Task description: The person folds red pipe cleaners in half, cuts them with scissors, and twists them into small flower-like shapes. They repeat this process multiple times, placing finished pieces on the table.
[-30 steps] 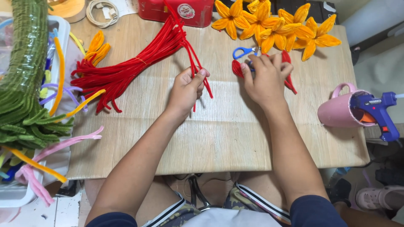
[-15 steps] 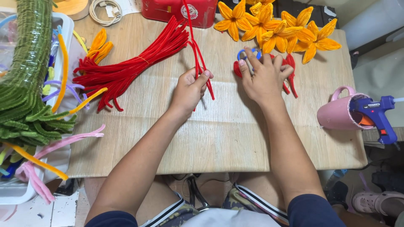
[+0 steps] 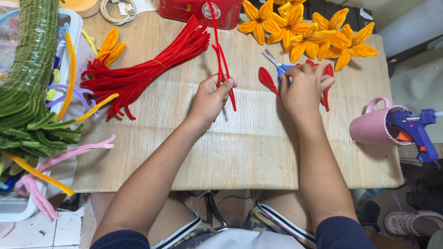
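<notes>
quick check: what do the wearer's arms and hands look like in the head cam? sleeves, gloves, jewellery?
Both hands are bare: no gloves on the left hand or the right hand, and no rings, watch or bracelets visible. Forearms are uncovered down from the elbows. Dark navy short sleeves show at the upper arms along the bottom edge of the frame. No markings or tattoos can be seen.

a pink mug (image 3: 373,127) holding a blue glue gun (image 3: 415,129), yellow flowers (image 3: 304,32), green stems (image 3: 27,87).

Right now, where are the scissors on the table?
In the head view, the scissors lie on the far right part of the table, under the fingers of the right hand, just below the orange flowers.
</notes>
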